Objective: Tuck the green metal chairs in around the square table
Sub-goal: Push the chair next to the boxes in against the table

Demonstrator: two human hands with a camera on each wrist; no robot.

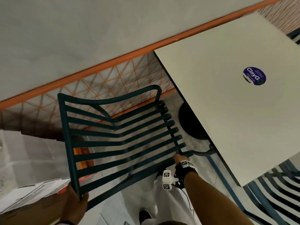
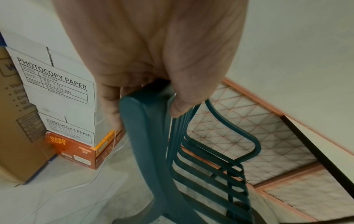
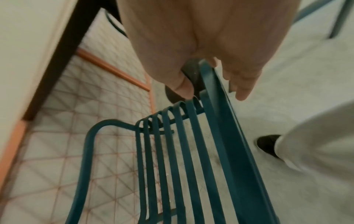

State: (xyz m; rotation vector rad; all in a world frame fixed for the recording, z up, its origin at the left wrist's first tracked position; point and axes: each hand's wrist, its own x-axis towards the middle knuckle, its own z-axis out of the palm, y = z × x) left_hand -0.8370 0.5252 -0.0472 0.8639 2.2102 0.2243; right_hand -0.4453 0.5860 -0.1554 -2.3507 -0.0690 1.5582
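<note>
A dark green slatted metal chair (image 1: 68,143) stands left of the white square table (image 1: 227,111), its seat front close to the table's near-left edge. My left hand (image 1: 76,202) grips the near corner of the backrest's top bar, with fingers wrapped round it in the left wrist view (image 2: 153,60) on the chair (image 2: 145,151). My right hand (image 1: 177,158) grips the near front corner of the seat beside the table edge; in the right wrist view the hand (image 3: 191,37) curls round the seat's side rail (image 3: 220,136). Whether the chair's legs touch the floor is hidden.
A second green chair (image 1: 276,197) sits part-way under the table's near side. The table's black round base (image 1: 188,120) lies just beyond the seat front. Stacked paper boxes (image 2: 57,84) stand to the left, and a tiled wall (image 1: 113,75) runs behind. My white-trousered leg (image 1: 170,200) is beside the chair.
</note>
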